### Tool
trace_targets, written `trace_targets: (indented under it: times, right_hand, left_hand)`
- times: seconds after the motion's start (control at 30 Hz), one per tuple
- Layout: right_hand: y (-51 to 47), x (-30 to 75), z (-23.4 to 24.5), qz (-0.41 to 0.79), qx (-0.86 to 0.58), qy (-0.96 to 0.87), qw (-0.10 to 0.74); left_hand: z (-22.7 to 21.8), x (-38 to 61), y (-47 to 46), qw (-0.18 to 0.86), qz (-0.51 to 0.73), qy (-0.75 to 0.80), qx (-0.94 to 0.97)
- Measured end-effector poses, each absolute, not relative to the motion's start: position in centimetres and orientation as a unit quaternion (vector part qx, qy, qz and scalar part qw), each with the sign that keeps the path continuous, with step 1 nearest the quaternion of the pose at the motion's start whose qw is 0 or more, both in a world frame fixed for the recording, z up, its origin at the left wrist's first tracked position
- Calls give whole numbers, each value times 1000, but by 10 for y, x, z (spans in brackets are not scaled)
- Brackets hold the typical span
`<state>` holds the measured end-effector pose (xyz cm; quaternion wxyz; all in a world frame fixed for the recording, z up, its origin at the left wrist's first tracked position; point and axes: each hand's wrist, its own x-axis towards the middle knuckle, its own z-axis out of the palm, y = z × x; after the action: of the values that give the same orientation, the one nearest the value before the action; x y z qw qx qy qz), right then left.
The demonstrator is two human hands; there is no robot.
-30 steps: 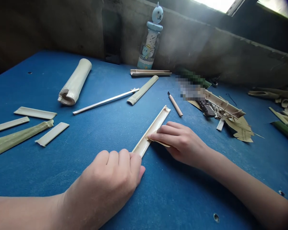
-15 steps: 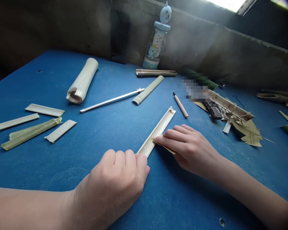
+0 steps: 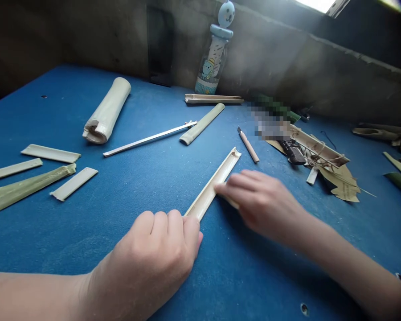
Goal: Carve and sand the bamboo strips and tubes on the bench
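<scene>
My left hand is closed around the near end of a split bamboo strip, its pale hollow side facing up and its far end pointing away to the right. My right hand pinches a folded piece of sandpaper against the strip's right edge, about midway along. That hand is smeared by motion, and its fingers cover most of the paper. Beyond the strip lies a carving knife with a wooden handle.
Cut bamboo pieces lie at left, near a bamboo tube. A thin bamboo stick and a green strip lie centrally. A bottle stands behind. At right are a dark handle and torn sandpaper.
My right hand has shifted slightly along the strip with the sandpaper and is now blurred. My left hand keeps its hold. The whole view has slid a little, moving things leftward.
</scene>
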<state>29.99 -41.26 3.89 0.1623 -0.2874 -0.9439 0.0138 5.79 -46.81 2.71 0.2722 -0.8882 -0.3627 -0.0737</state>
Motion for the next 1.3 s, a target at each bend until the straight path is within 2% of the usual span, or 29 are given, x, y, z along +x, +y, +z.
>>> trace_targets:
  times: [0.1, 0.23, 0.37, 0.5, 0.63, 0.77, 0.93, 1.07, 1.2, 1.3]
  right_hand:
    - [-412, 301, 38, 58, -256, -952, 161]
    - [-406, 306, 33, 10, -304, -935, 181]
    - [-402, 309, 29, 56, -234, -951, 195]
    - [-396, 314, 29, -22, -305, -934, 185]
    - [-395, 315, 31, -1, -275, -946, 170]
    - [-389, 321, 34, -55, -332, -928, 158]
    - [-386, 323, 34, 5, -295, -946, 135]
    - [-378, 331, 31, -66, -376, -912, 151]
    - [-375, 336, 30, 11, -330, -932, 149]
    - [-373, 338, 30, -28, -364, -919, 149]
  left_hand:
    - [26, 58, -469, 272, -82, -364, -887]
    - [25, 58, -469, 277, -82, -362, -886]
    - [26, 58, -467, 272, -96, -362, -886]
    - [24, 58, -466, 267, -94, -357, -890]
    - [21, 58, -467, 267, -101, -361, -888]
    - [19, 58, -470, 262, -102, -368, -886]
    - [18, 57, -471, 263, -91, -366, -888]
    - [17, 57, -469, 263, -103, -365, -887]
    - [16, 57, -469, 260, -107, -364, -888]
    - [14, 58, -470, 264, -109, -368, -885]
